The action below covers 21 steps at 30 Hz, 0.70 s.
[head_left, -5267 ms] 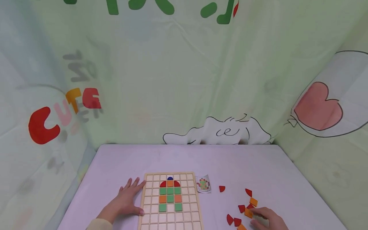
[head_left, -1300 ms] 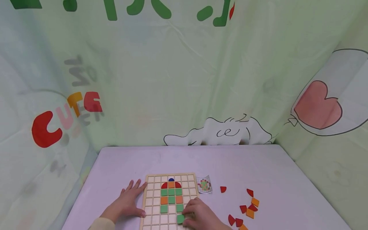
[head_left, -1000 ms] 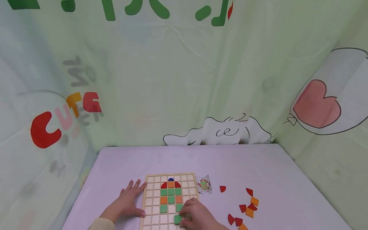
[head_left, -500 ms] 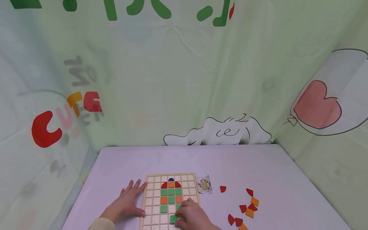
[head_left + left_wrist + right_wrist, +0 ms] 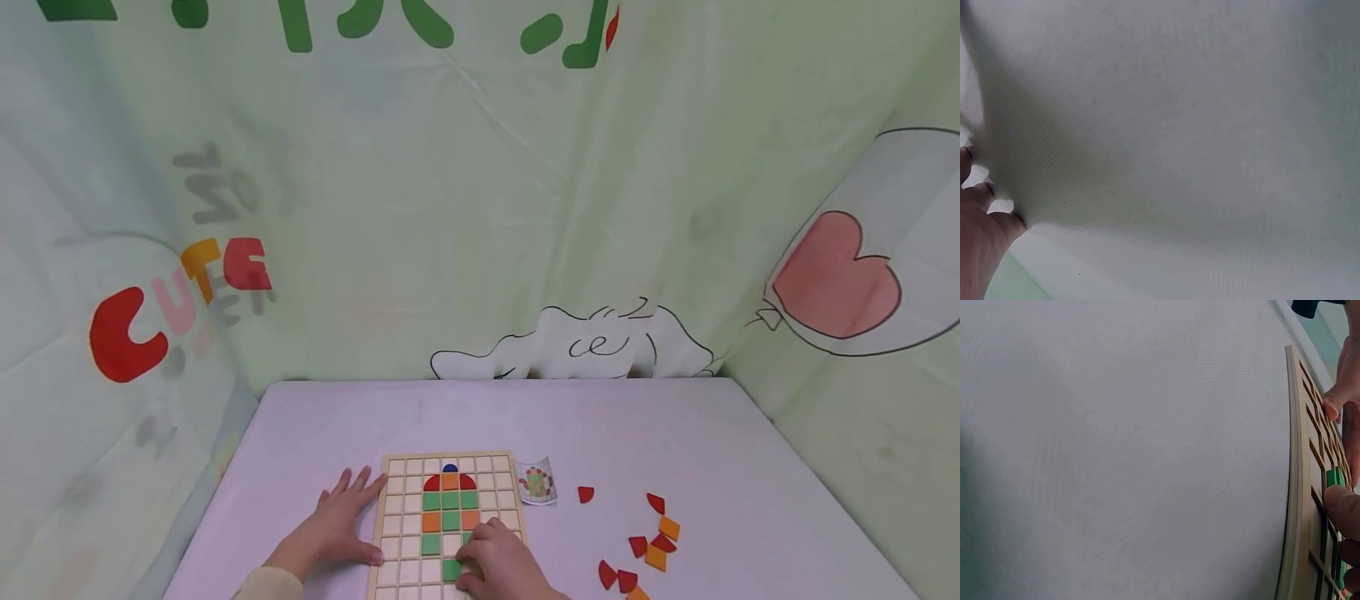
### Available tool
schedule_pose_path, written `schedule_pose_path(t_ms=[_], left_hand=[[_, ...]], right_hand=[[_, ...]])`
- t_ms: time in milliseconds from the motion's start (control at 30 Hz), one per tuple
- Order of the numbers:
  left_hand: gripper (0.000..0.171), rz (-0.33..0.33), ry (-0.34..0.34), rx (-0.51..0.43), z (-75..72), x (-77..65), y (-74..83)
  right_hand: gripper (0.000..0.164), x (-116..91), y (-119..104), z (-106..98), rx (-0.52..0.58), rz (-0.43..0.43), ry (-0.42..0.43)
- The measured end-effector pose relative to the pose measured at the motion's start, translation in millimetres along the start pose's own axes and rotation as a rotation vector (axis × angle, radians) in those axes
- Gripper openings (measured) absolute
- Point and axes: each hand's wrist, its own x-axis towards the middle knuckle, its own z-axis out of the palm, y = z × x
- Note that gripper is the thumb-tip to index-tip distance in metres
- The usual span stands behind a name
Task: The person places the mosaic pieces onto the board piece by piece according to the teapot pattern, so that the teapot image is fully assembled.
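A wooden grid board (image 5: pixel 393 573) lies on the table, with colored tiles set in its middle columns. Fingers spread, my left hand (image 5: pixel 335 525) rests at the board's left edge. Over the lower right part of the board, my right hand (image 5: pixel 504 560) pinches a green square tile (image 5: pixel 451 571) at a cell below the other tiles. The right wrist view shows the thumb (image 5: pixel 1342 509) against that green tile. Above it sit green and orange squares, two red quarter-circles and a blue half-round piece (image 5: pixel 450 468). One green square is partly hidden by the right fingers.
A small paper card (image 5: pixel 536 482) printed with a colored pattern lies right of the board. Farther right, several red quarter-circle pieces (image 5: pixel 637 547) and orange squares (image 5: pixel 656 557) are scattered. Patterned cloth (image 5: pixel 480 208) encloses the table (image 5: pixel 405 412).
From the loose pieces at right, my right hand has come over to the board. It has shifted the green square tile leftward into a lower middle cell. My left hand has stayed put.
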Motion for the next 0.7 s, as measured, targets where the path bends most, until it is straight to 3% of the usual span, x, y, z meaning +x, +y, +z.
schedule_pose_path(t_ms=[700], left_hand=[[0.118,-0.008,0.005,0.011,2.4,1.0,-1.5]], right_hand=[[0.017,3.3,-3.9,-1.7,0.035,0.034,0.039]])
